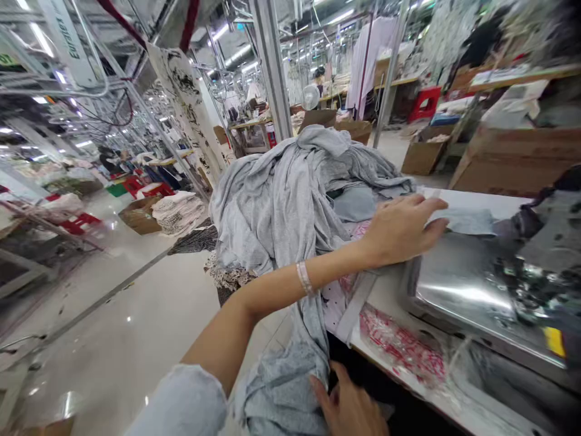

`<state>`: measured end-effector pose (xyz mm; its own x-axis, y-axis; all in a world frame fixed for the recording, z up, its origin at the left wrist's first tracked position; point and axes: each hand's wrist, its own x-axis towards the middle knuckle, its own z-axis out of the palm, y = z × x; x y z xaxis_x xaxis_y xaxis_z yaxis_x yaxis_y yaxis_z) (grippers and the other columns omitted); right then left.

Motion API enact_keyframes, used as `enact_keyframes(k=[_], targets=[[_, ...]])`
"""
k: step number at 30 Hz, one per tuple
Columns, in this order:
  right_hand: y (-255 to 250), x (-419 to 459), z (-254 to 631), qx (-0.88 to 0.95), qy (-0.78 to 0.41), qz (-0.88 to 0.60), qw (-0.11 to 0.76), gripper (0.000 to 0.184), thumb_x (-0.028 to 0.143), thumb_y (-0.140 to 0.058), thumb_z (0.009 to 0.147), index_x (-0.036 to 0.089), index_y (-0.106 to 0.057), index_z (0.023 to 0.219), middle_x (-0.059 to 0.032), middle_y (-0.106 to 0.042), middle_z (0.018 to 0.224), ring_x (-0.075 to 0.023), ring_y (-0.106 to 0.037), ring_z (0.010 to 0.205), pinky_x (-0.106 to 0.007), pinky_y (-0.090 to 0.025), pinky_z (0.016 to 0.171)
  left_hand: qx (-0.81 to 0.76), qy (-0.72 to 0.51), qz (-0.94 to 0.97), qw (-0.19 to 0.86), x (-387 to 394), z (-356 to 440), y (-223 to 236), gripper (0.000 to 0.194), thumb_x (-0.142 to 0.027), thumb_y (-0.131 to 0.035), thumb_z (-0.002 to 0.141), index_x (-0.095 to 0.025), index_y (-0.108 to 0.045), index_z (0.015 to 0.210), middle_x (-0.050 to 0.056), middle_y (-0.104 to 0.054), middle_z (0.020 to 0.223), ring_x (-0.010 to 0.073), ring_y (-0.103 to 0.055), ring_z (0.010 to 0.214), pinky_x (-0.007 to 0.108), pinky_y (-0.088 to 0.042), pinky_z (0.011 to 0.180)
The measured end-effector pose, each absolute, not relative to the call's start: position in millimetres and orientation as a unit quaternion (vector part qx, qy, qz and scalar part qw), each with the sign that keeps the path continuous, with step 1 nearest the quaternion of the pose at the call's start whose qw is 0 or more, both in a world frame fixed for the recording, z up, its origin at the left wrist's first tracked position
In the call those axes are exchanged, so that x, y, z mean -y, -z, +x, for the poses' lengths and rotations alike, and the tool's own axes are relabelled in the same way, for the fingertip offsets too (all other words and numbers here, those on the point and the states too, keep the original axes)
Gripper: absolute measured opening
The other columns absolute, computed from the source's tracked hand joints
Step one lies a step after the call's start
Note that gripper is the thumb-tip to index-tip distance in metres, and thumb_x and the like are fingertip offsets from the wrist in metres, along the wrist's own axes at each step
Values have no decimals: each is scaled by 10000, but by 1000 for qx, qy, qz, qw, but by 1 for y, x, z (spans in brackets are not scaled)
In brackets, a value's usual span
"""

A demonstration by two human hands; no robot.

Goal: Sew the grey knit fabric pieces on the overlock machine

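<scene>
My left hand reaches across from the lower left, a bracelet on its wrist. Its fingers lie flat and stretched on a small grey cloth piece at the edge of the shiny metal bed of a sewing machine. A large heap of grey garments is piled on the table behind that arm. One grey cloth hangs down from the table edge. My right hand is at the bottom of the view, thumb and fingers closed on that hanging cloth.
A clear plastic bag with red print lies on the table front. Cardboard boxes stand on the floor behind, with another box and a red stool. Glossy floor spreads to the left; folded fabric stacks sit there.
</scene>
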<state>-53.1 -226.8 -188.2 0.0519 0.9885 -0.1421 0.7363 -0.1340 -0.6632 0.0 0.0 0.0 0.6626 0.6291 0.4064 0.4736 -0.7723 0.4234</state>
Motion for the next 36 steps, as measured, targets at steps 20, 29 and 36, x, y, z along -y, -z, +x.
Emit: enact_keyframes(k=[20, 29, 36], targets=[[70, 224, 126, 559, -240, -708, 360, 367, 576, -512, 862, 260, -677, 773, 30, -693, 709, -143, -637, 640, -207, -457, 550, -85, 65, 939, 327, 38, -62, -6, 291, -317, -441, 990, -163, -600, 801, -41, -479, 651, 96, -453, 600, 196, -335, 599], [96, 220, 128, 554, -169, -726, 370, 387, 542, -595, 846, 247, -673, 1083, -51, -694, 1017, -204, -663, 856, -290, -526, 717, -116, 30, 938, 325, 42, -70, -1, 342, -339, -389, 1002, -147, -646, 884, -26, -526, 687, 103, -485, 635, 208, -349, 642], [107, 212, 105, 606, -127, -672, 406, 133, 348, -597, 880, 272, -669, 798, -11, -630, 858, -171, -639, 793, -258, -513, 670, -124, 9, 883, 453, 45, -81, 5, 352, -354, -454, 970, -122, -716, 932, 21, -646, 721, 108, -559, 616, 196, -432, 628]])
